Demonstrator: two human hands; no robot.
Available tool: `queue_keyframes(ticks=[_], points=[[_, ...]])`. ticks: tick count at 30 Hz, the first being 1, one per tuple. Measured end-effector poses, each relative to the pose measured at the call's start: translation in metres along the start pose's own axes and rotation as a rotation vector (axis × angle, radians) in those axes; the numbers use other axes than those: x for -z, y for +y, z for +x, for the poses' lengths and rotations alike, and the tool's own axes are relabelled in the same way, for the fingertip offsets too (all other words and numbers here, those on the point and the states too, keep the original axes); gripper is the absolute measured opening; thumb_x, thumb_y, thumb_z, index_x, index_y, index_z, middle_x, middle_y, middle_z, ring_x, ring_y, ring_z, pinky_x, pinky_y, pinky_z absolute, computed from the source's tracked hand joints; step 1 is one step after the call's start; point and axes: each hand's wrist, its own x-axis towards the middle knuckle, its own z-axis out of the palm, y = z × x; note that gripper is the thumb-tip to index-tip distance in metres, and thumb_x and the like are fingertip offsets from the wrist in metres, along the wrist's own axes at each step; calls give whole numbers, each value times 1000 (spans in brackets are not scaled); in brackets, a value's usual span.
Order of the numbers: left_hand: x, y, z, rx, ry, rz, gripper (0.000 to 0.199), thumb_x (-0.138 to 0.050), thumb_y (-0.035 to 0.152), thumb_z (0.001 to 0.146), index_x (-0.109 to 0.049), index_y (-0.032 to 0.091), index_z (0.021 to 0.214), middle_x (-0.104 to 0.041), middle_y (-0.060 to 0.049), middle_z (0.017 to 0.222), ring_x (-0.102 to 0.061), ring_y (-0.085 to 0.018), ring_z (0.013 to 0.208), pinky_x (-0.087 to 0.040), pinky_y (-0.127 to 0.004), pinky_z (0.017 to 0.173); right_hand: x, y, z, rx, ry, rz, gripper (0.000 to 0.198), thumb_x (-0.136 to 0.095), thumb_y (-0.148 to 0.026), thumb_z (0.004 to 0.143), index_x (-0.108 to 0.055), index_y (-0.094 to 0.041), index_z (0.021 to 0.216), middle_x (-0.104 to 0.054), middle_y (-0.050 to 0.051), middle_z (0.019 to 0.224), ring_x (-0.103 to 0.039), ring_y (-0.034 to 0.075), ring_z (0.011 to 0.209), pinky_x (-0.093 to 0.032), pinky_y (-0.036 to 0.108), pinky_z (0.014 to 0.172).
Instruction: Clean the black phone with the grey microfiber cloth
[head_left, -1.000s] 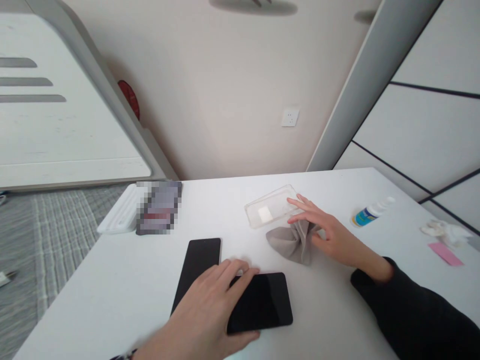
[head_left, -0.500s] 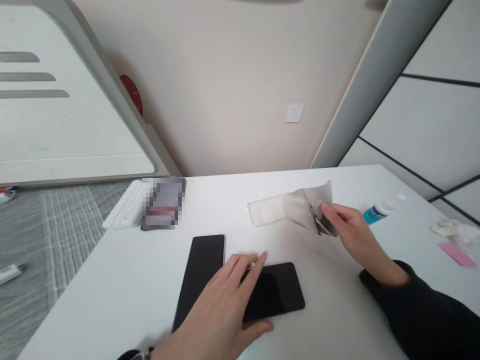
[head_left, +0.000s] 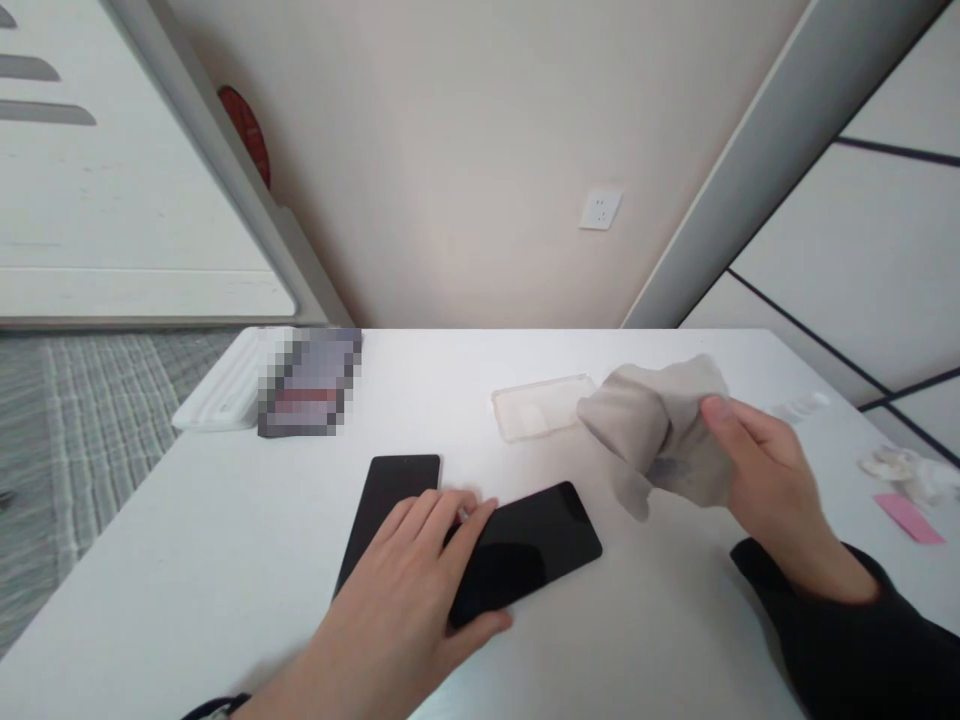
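Note:
My left hand (head_left: 416, 580) grips a black smartphone (head_left: 529, 545) by its long edges, fingers along the far side and thumb along the near side. The phone lies on the white table, screen up, tilted a little. Partly beneath my left fingers is a second flat black device (head_left: 394, 500), probably another phone. A grey cloth (head_left: 667, 425) hangs crumpled from my right hand (head_left: 772, 475), pinched between thumb and fingers above the table. Just left of the cloth lies a clear phone case (head_left: 536, 410), its right end close to the cloth.
At the back left sit a white plastic case (head_left: 232, 385) and a blurred-out dark packet (head_left: 311, 385). On the right are a bottle (head_left: 802, 406) partly behind my right hand, crumpled white tissue (head_left: 911, 470) and a pink slip (head_left: 909, 518). A wall socket (head_left: 601, 209) is behind the table.
The cloth has been lifted off the clear case and shifted right, spreading more open. My left hand has turned the phone slightly, raising its right end in view. The camera view has shifted slightly.

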Motion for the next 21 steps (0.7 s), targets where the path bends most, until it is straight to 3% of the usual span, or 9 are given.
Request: queue_keyframes(ticks=[4, 10, 16, 21], points=[[-3, 0, 2, -8, 24, 49, 75, -77, 53, 85, -51, 20, 147, -61, -13, 139, -57, -37, 124, -50, -59, 103, 8, -2, -1, 108, 209, -209, 52, -58, -45, 97, -33, -24, 57, -25, -4, 50, -24, 13, 49, -16, 33, 53], [-2, 0, 2, -21, 13, 62, 74, -72, 57, 88, -49, 21, 148, -60, -12, 139, -56, -36, 123, -49, -57, 102, 12, -6, -1, 257, 242, -392, 53, -51, -44, 102, -29, -25, 57, -29, -3, 50, -27, 14, 48, -17, 34, 54], [-2, -1, 0, -29, 12, 89, 76, -69, 59, 90, -44, 23, 151, -58, -11, 143, -54, -36, 127, -46, -56, 104, 6, -6, 3, 203, 236, -301, 54, -50, -49, 103, -31, -26, 58, -28, -6, 48, -29, 12, 44, -20, 31, 47], [-1, 0, -4, -68, 21, 109, 80, -70, 57, 90, -37, 24, 155, -57, -7, 146, -52, -32, 130, -42, -52, 108, 12, -3, 6, 195, 399, -280, 50, -51, -39, 105, -34, -25, 60, -29, -6, 51, -29, 12, 45, -20, 28, 44]])
